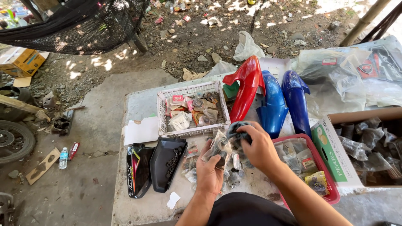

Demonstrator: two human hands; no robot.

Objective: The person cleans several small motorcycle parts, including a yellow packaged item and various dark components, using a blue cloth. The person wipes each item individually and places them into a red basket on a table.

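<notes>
My left hand (209, 169) holds a clear plastic bag of small dark parts (218, 146) above the table. Just to its right, my right hand (258, 147) grips a dark rubbery part in plastic (236, 132). Both hands hover over a loose pile of small bagged parts (230, 175) lying on the pale table top (146, 205). A white plastic basket (162, 113) filled with packets stands just beyond the hands.
A red fender (248, 86) and two blue fenders (274, 102) lie behind. Black side covers (165, 161) sit at left, a red basket of bags (331, 190) and a cardboard box (331, 148) at right. A tyre (14, 140) rests on the ground.
</notes>
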